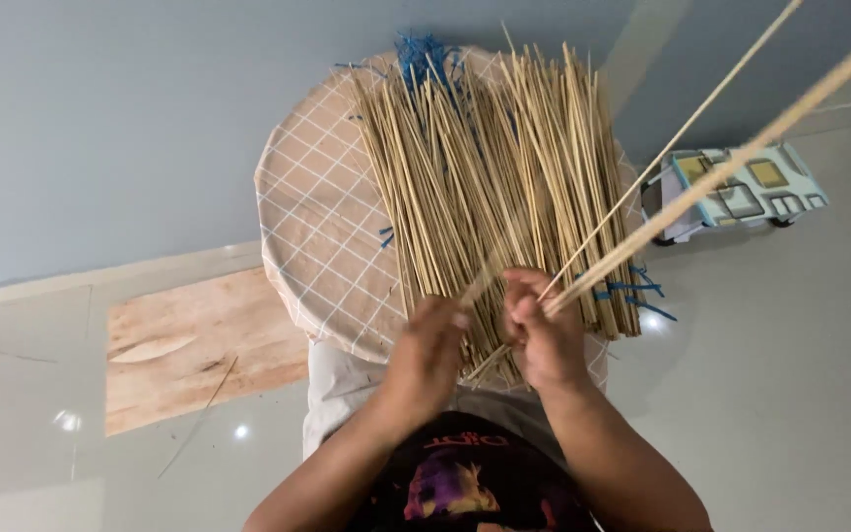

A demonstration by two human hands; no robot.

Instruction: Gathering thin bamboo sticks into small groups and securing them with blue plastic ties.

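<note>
Two hands, left hand [427,345] and right hand [542,335], pinch two long sticks [701,182].

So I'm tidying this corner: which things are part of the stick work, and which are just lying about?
In use:
left hand
right hand
long sticks held in the right hand
stick bundle
blue ties
checked cloth

Lying about:
small patterned box
wooden board

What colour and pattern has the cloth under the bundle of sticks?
The cloth is light tan with a grid of thin white lines; the head view shows it best.
</note>
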